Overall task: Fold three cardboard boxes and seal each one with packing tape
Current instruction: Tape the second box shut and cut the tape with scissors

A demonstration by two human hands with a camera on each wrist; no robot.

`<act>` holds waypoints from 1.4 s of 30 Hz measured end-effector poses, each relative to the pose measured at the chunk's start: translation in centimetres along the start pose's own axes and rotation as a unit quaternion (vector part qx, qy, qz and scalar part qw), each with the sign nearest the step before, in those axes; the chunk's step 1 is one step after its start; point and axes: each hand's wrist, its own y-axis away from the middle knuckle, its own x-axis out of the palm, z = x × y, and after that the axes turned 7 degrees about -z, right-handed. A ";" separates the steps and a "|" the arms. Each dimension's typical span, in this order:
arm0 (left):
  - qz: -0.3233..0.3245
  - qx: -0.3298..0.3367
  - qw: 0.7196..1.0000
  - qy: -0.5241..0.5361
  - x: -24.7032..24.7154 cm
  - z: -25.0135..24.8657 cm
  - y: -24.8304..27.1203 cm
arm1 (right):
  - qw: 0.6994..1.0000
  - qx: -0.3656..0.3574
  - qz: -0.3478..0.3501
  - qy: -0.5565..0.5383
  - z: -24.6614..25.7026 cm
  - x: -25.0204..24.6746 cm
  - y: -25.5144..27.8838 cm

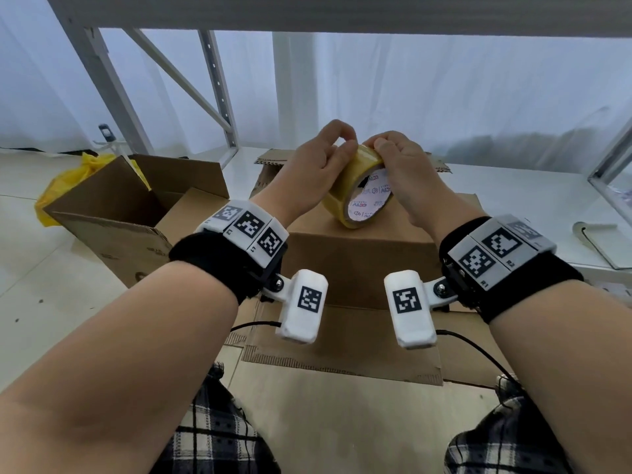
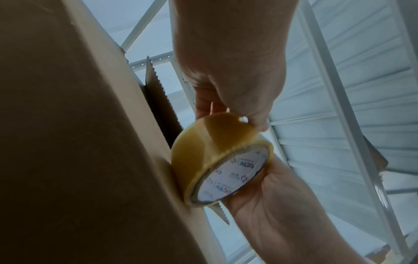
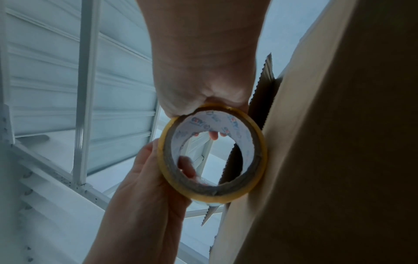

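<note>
A yellow packing tape roll (image 1: 359, 189) with a white printed core stands on edge on top of the closed brown cardboard box (image 1: 359, 261) in front of me. My left hand (image 1: 343, 143) pinches the top of the roll between thumb and forefinger. My right hand (image 1: 381, 147) grips the roll from the right, fingertips curled on its top rim. In the left wrist view the tape roll (image 2: 214, 155) leans against the box (image 2: 68, 142). In the right wrist view a finger shows through the hollow of the tape roll (image 3: 257, 142).
An open cardboard box (image 1: 136, 206) sits at the left, with a yellow plastic bag (image 1: 75, 179) behind it. Flat cardboard sheets (image 1: 342, 357) lie under and behind the closed box. A white metal shelf frame (image 1: 219, 97) rises at the back. A flat white object (image 1: 596, 241) lies at the right.
</note>
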 end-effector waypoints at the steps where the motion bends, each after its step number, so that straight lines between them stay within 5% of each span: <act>1: -0.002 0.005 1.000 -0.010 0.3 0.0 0.0 | 1.000 0.002 -0.006 0.008 0.0 0.0 0.0; 14: -0.059 0.064 0.995 -0.051 1.3 0.7 0.1 | 1.000 -0.005 0.000 0.019 -0.2 0.2 -0.2; 35: -0.067 0.076 0.993 -0.053 1.2 0.4 1.0 | 1.000 -0.001 0.005 -0.004 0.2 0.2 0.1; 42: -0.097 0.085 0.992 0.011 0.9 -0.4 1.2 | 0.997 -0.068 -0.029 0.038 0.8 0.3 0.5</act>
